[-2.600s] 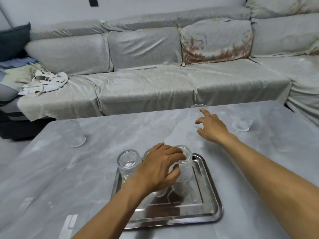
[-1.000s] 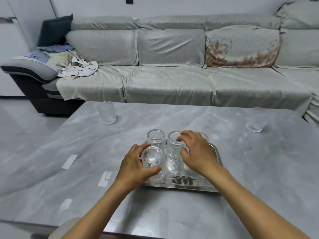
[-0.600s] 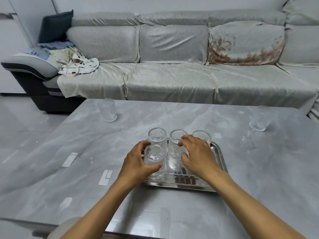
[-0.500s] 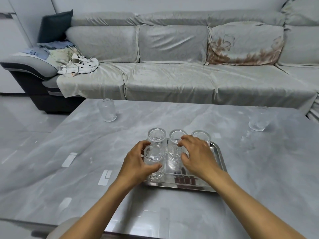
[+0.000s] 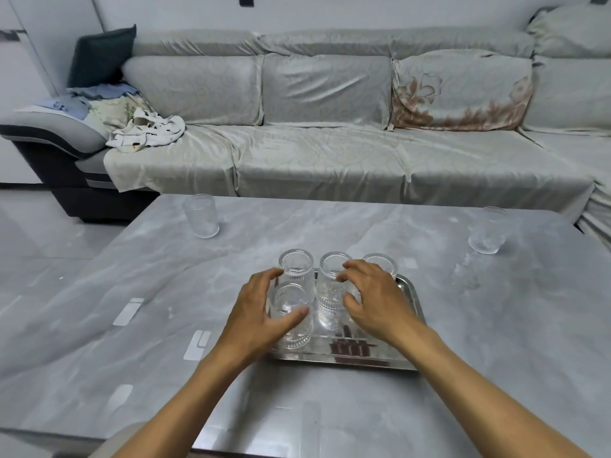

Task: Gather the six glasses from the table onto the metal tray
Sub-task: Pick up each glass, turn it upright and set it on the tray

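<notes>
We have four ribbed glasses standing on the metal tray [image 5: 410, 294], which lies on the grey marbled tabletop [image 5: 496, 325] right in front of us. Three make a back row: the back-left glass [image 5: 296, 271], the middle glass [image 5: 330, 289] and the back-right glass [image 5: 380, 262], the last mostly hidden behind our right hand [image 5: 375, 300]. The fourth, the front-left glass [image 5: 292, 317], stands just before the back-left one, touching or nearly so.

Our left hand [image 5: 261, 312] curls round the front-left glass, thumb across its near face and fingers toward its far side, but the grip looks loose, more steadying than clamping. Our right hand hovers with fingers spread apart, fingertips on or just off the middle glass; we cannot tell whether they press it. We judge that both hands are nudging the glasses tight into the tray's left and far part, so that room stays on the near right for what is left.

Two glasses remain out on the tabletop, well apart from the tray: the far-left glass [image 5: 201, 215] and the far-right glass [image 5: 487, 230], each near the edge by the sofa [image 5: 330, 153]. So we are four of six along, in our estimate.

Each hand is on the side of one stray glass, so we could reach for both at once. The packed glasses could clink or tip if we let go carelessly.
</notes>
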A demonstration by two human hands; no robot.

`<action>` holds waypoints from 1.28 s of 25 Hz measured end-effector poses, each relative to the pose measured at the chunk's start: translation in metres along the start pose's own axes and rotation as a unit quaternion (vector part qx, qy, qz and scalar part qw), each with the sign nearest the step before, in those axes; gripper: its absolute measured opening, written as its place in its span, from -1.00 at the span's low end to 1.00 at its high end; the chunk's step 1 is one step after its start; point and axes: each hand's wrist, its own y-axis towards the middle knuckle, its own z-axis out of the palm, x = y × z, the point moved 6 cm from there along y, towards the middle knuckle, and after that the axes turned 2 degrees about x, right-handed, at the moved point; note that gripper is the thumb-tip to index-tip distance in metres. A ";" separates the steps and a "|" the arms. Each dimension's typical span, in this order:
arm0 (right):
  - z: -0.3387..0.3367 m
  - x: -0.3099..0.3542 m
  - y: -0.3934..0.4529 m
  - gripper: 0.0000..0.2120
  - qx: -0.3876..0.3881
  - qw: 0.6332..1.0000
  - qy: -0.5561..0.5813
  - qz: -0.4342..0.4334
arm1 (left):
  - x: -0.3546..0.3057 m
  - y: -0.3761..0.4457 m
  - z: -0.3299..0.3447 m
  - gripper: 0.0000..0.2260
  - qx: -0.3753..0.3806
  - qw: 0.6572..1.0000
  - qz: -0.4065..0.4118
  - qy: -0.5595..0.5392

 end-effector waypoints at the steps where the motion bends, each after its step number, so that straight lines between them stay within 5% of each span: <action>1: -0.009 -0.005 0.000 -0.73 -0.030 0.999 0.014 0.004 | -0.011 0.005 -0.001 -0.41 -0.019 1.000 0.024 0.006; 6: -0.067 -0.078 -0.005 -0.75 -0.141 0.986 0.005 0.083 | -0.098 0.044 0.045 -0.56 0.006 0.986 0.143 0.083; 9: -0.092 -0.158 -0.010 -0.69 -0.066 0.980 -0.048 0.183 | -0.127 0.073 0.083 -0.51 0.060 0.974 0.164 0.142; 13: -0.123 -0.258 0.000 -0.63 0.046 0.925 -0.133 0.354 | -0.132 0.115 0.111 -0.51 0.081 0.977 0.137 0.139; 18: -0.118 -0.312 0.028 -0.66 0.096 0.911 -0.174 0.362 | -0.106 0.134 0.121 -0.57 0.081 0.988 0.079 0.108; 20: -0.112 -0.328 0.032 -0.43 0.080 0.916 -0.115 0.375 | -0.101 0.134 0.118 -0.60 0.070 0.988 0.082 0.109; 24: -0.099 -0.323 0.028 -0.39 0.060 0.919 -0.136 0.367 | -0.096 0.135 0.110 -0.64 0.052 0.991 0.076 0.100; 28: -0.105 -0.274 0.011 -0.56 -0.049 0.953 -0.088 0.287 | -0.108 0.118 0.091 -0.82 -0.030 0.994 0.097 0.038; 30: -0.120 -0.229 0.003 -0.61 -0.100 0.971 -0.011 0.218 | -0.113 0.107 0.076 -0.84 -0.053 0.995 0.082 -0.024; 32: -0.136 -0.177 -0.005 -0.65 -0.136 0.958 0.181 0.176 | -0.110 0.096 0.064 -0.78 -0.032 0.992 0.034 -0.115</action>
